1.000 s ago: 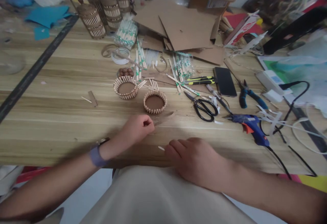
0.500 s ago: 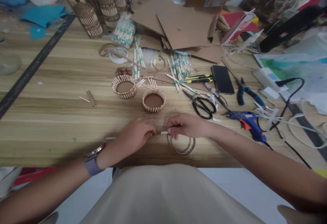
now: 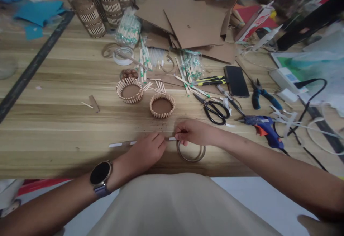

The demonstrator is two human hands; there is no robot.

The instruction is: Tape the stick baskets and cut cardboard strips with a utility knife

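Note:
A narrow brown strip (image 3: 126, 144) with short white pieces along it lies near the table's front edge. My left hand (image 3: 146, 151), palm down and wearing a watch, has its fingers closed on the strip; the fingertips are partly hidden. Just to the right, my right hand (image 3: 192, 132) pinches the strip between thumb and fingers beside a white piece (image 3: 172, 138). Below the right hand, the rest of the strip curls into a loose coil (image 3: 191, 160). Beyond the hands stand two round cardboard trays edged with small wooden sticks, one nearer (image 3: 162, 107) and one farther left (image 3: 129, 91).
On the right lie black scissors (image 3: 216, 112), a blue glue gun (image 3: 264, 126), pliers (image 3: 264, 96) and a phone (image 3: 237, 81). Cardboard sheets (image 3: 193, 24), bagged sticks (image 3: 129, 29) and a tape roll (image 3: 123, 55) are farther back. Lantern-like stick models (image 3: 88, 17) stand at the back left.
My left hand has turned flatter and lower, with the wrist rolled so the watch face shows. More of the white-marked strip is exposed on its left. My right hand keeps its pinch.

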